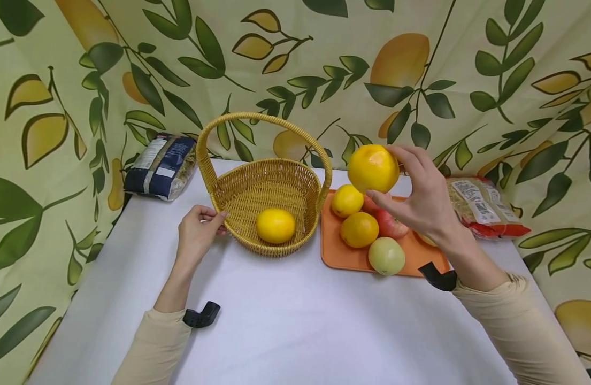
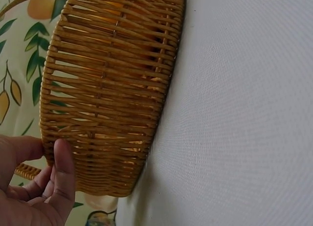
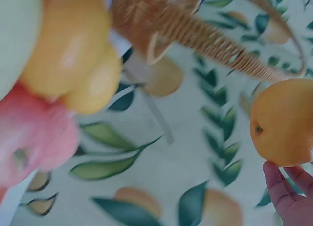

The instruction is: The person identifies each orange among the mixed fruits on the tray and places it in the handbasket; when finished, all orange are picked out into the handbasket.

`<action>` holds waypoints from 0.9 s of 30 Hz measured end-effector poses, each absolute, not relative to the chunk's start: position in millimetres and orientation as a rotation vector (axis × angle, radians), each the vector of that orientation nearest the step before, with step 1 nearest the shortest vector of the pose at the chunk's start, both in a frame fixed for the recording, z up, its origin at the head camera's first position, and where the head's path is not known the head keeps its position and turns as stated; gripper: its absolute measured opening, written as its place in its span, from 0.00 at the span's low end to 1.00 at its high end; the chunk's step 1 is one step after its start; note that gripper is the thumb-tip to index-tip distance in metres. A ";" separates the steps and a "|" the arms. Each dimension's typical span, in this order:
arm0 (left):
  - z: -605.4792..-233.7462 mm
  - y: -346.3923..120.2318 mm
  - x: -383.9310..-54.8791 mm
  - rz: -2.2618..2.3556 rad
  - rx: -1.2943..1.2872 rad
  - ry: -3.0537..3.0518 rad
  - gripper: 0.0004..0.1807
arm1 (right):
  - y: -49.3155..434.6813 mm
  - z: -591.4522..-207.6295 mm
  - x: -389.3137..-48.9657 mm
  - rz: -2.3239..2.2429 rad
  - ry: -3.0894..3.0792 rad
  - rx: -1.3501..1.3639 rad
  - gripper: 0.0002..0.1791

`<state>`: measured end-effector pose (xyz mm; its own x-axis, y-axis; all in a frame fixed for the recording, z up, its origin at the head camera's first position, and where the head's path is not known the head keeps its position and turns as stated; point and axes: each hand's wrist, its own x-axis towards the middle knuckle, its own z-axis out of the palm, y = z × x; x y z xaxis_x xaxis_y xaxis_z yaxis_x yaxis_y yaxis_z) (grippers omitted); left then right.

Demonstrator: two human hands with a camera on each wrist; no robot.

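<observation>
My right hand (image 1: 422,195) grips an orange (image 1: 373,168) between thumb and fingers, raised over the orange tray (image 1: 338,256). In the right wrist view the held orange (image 3: 283,123) shows its stem spot above the fingertips. With thumb and fingers my left hand (image 1: 199,232) pinches the near-left rim of a wicker basket (image 1: 261,184) with a tall arched handle. The left wrist view shows that hand (image 2: 41,184) at the basket's woven rim. Inside the basket lies a yellow fruit (image 1: 276,225). On the tray are a yellow fruit (image 1: 347,200), another orange (image 1: 359,230), red apples (image 1: 391,224) and a pale green fruit (image 1: 386,256).
A dark blue packaged bag (image 1: 160,166) lies at the back left of the white table (image 1: 295,321). Behind my right forearm is a red and clear bag (image 1: 485,206). A leaf-patterned cloth (image 1: 285,48) hangs behind and at the sides.
</observation>
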<state>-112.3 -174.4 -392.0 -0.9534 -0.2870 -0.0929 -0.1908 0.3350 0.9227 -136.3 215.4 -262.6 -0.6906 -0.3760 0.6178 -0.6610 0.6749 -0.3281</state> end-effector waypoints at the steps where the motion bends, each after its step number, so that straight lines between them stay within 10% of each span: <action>1: -391.8 -174.4 -112.4 -1.708 0.447 -2.494 0.17 | 210.3 -260.8 -133.5 0.752 -2.352 0.838 0.41; 27: -392.3 -174.6 -111.5 -1.710 0.422 -2.490 0.16 | 104.2 -302.8 -135.2 0.335 -2.314 1.137 0.35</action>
